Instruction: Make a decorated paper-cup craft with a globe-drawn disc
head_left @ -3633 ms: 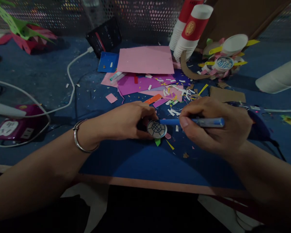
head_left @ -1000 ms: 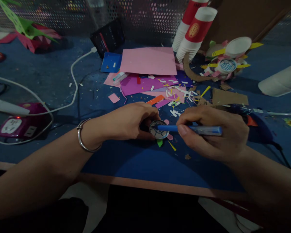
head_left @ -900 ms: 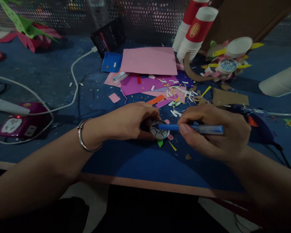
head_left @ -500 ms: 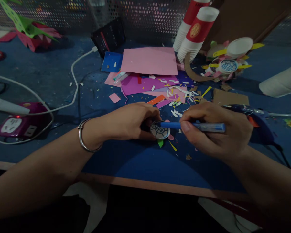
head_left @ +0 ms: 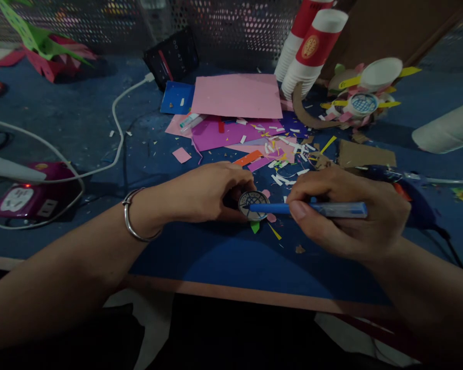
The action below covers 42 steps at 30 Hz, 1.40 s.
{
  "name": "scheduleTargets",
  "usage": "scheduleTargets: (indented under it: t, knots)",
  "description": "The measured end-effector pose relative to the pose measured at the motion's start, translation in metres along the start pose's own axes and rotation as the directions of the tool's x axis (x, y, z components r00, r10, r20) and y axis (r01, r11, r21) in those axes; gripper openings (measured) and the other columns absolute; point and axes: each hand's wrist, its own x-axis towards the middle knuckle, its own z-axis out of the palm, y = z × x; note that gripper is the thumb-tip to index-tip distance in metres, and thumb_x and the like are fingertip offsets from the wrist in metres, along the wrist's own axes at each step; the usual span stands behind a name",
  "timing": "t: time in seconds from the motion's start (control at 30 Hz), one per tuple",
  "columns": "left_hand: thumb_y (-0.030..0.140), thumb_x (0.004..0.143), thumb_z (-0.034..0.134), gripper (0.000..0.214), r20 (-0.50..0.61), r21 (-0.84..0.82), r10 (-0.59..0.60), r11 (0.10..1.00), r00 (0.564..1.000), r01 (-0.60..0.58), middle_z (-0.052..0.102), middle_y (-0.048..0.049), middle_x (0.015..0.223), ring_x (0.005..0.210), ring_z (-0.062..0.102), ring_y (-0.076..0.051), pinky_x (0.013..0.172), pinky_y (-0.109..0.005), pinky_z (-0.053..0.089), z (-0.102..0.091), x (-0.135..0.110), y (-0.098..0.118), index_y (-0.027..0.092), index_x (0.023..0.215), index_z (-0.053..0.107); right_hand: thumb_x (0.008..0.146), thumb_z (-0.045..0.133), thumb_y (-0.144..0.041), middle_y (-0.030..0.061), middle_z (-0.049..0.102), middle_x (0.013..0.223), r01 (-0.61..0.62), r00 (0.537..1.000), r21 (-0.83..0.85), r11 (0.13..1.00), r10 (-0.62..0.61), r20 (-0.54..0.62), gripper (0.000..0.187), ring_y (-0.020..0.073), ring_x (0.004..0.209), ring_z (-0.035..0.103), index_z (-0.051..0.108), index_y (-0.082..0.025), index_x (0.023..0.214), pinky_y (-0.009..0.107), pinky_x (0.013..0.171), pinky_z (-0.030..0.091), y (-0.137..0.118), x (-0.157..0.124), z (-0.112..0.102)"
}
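My left hand [head_left: 206, 191], with a silver bangle on its wrist, is closed on a small round white disc [head_left: 253, 204] and steadies it on the blue table [head_left: 224, 257]. The disc carries a blue grid pattern. My right hand [head_left: 347, 210] grips a blue pen [head_left: 308, 208] held nearly level, its tip resting on the disc's face. Small pink, green and yellow paper scraps lie around the disc.
Pink and purple paper sheets [head_left: 237, 96] and cut scraps lie behind my hands. Stacked red-and-white paper cups [head_left: 304, 49] and a cup craft [head_left: 360, 95] stand at the back right. A blue glue gun [head_left: 409, 195] sits at right. A power strip [head_left: 27, 198] and white cable [head_left: 116, 128] are at left.
My right hand has drawn back a little to the right, and the pen tip now touches the disc's left part. My left hand stays put on the disc.
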Motion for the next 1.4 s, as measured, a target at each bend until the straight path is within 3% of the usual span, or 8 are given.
scheduleTargets:
  t: [0.53, 0.93, 1.4]
  knots:
    - [0.031, 0.086, 0.086, 0.026, -0.001, -0.025, -0.009, 1.000, 1.000, 0.009, 0.071, -0.0018, 0.095, 0.084, 0.063, -0.017, 0.073, -0.027, 0.045, -0.0006, -0.0009, 0.0026, 0.018, 0.106, 0.075, 0.079, 0.068, -0.008, -0.0050, 0.071, 0.068, 0.058, 0.998, 0.015, 0.998, -0.058, -0.008, 0.018, 0.0130, 0.051, 0.066, 0.066, -0.026, 0.083, 0.026, 0.046, 0.050, 0.0027, -0.0007, -0.0011]
    - [0.035, 0.087, 0.085, 0.028, 0.007, -0.002, -0.004, 1.000, 1.000, 0.004, 0.072, -0.0023, 0.093, 0.083, 0.063, -0.017, 0.073, -0.027, 0.044, -0.0009, -0.0006, 0.0022, 0.018, 0.107, 0.075, 0.076, 0.066, -0.006, -0.0043, 0.072, 0.068, 0.065, 0.998, 0.044, 0.997, -0.065, -0.004, 0.019, 0.0118, 0.052, 0.065, 0.066, -0.024, 0.080, 0.024, 0.048, 0.051, 0.0035, 0.0015, -0.0024]
    - [0.037, 0.087, 0.083, 0.029, 0.009, 0.028, -0.021, 0.999, 1.000, 0.021, 0.070, -0.0024, 0.093, 0.079, 0.061, -0.017, 0.071, -0.027, 0.042, -0.0019, -0.0008, 0.0029, 0.018, 0.106, 0.073, 0.082, 0.067, -0.009, -0.0032, 0.072, 0.070, 0.028, 1.000, 0.002, 1.000, -0.028, -0.006, 0.019, 0.0156, 0.053, 0.066, 0.064, -0.028, 0.084, 0.029, 0.046, 0.052, 0.0051, -0.0002, 0.0005]
